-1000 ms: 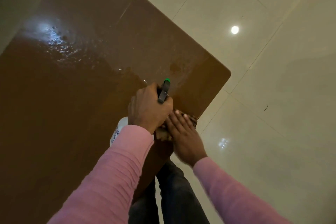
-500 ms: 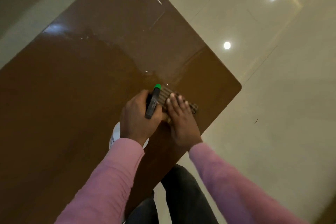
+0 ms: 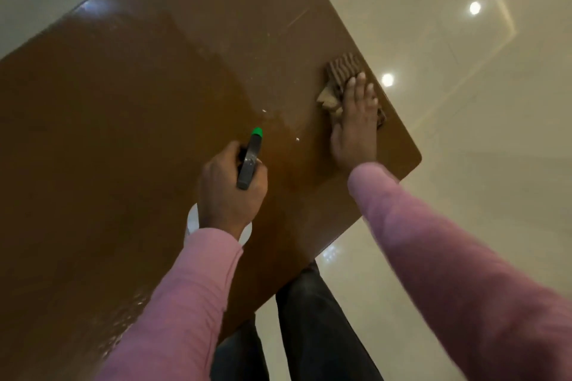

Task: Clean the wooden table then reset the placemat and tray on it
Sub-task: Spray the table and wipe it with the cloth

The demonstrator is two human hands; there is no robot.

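Head view: the right hand (image 3: 355, 130) presses flat, fingers straight, on a ribbed cloth (image 3: 340, 69) near the right edge of the wet wooden table (image 3: 139, 133) — the cloth looks soft and limp, best pinned under the palm — while the left hand (image 3: 230, 195) grips a spray bottle (image 3: 248, 164).

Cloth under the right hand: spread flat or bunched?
Bunched. The cloth shows a crumpled lump beside the right hand, which presses flat on it.

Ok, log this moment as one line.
phase: table wipe | left hand: grips spray bottle | right hand: presses cloth flat on wooden table
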